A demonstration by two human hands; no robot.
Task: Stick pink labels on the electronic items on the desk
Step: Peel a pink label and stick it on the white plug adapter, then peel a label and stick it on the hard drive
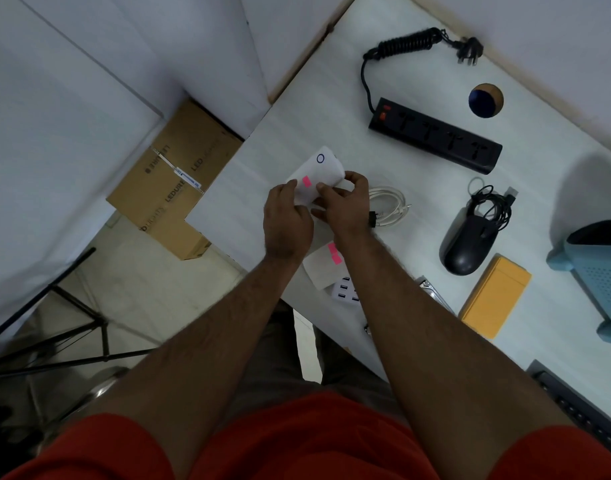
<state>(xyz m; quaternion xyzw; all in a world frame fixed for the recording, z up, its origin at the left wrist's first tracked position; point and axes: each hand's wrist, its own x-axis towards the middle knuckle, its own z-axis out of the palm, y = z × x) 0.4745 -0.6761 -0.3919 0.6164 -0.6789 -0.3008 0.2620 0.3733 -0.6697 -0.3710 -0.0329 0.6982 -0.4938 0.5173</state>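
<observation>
A white power bank (323, 169) with a blue ring button is held above the white desk (331, 116). A pink label (307, 181) sits on its face. My left hand (287, 220) grips its near left end. My right hand (345, 200) grips its right side, with the thumb lying beside the label. Below my hands a white backing sheet (319, 270) with pink labels (334, 253) lies on the desk, partly over a white USB hub (345, 289).
A black power strip (435, 135) with coiled cord lies at the back. A white cable (388, 204), a black mouse (468, 242) with its cord, a yellow box (494, 296), a blue basket (601, 275) and a keyboard (581, 407) are to the right. Cardboard boxes (179, 178) sit left of the desk.
</observation>
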